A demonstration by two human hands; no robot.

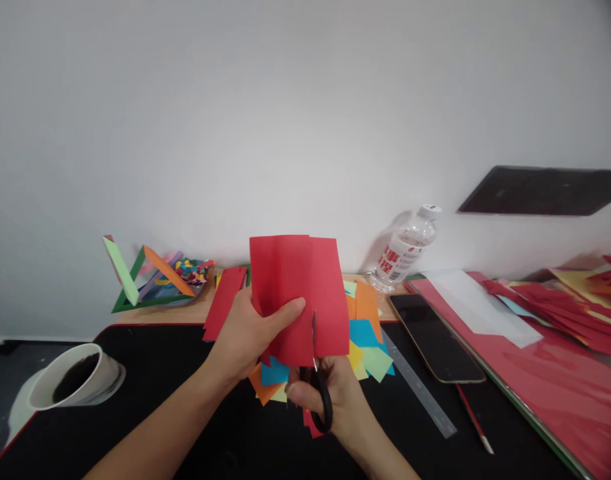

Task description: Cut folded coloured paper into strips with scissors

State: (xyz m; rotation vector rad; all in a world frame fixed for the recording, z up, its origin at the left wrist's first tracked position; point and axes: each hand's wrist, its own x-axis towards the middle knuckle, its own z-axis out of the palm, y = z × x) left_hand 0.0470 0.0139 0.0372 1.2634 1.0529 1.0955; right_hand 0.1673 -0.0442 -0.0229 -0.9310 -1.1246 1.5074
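left hand (250,337): centre of frame, thumb and fingers clamped on the left part of the red paper (295,287).
red paper: was held upright above the desk (195,310), mid-frame, a fold line running down it; a cut ran up from its bottom edge.
right hand (343,400): just below the paper, lower centre, closed through the black loops of the scissors (321,393).
scissors: pointed up, blade inside the cut in the paper's lower edge, right of the left thumb.
hands: close together, not touching as far as could be seen.
paper scraps (368,340): orange, blue, yellow and green squares lay piled on the black mat (160,373) behind and under the hands.
cup (70,380): lower left, dark liquid inside.
paper frames (150,280): left of centre against the wall, coloured strips in triangle shapes.
bottle (405,250): clear, red label, leaned on the wall right of the paper.
phone (435,337): screen dark, right of the scraps.
ruler (420,393): clear, lay slanted between scraps and phone.
red strips (560,313): heaped at far right on a red sheet (560,380).
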